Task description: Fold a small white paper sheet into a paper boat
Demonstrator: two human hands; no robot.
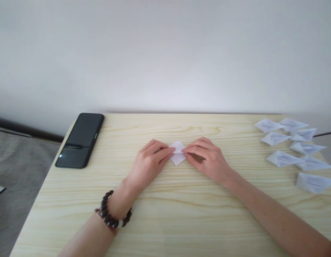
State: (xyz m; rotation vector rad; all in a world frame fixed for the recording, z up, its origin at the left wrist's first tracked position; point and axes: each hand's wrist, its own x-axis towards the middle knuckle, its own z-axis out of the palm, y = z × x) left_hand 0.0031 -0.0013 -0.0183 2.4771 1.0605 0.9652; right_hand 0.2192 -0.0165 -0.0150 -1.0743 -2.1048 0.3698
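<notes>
A small piece of folded white paper (pixel 177 158) lies diamond-wise in the middle of the table, with a raised crease running across it from side to side. My left hand (pixel 152 159) pinches its left corner between thumb and fingers. At the right corner, my right hand (pixel 205 157) pinches the paper in the same way. Fingertips cover both side corners; the top and bottom points show. Dark beads (pixel 109 216) circle my left wrist.
Several folded paper boats (pixel 282 159) stand grouped along the table's right side. A black smartphone (pixel 81 141) lies at the left edge of the wooden table (pixel 165 221). Behind the table rises a white wall (pixel 165 57). Grey floor shows at left.
</notes>
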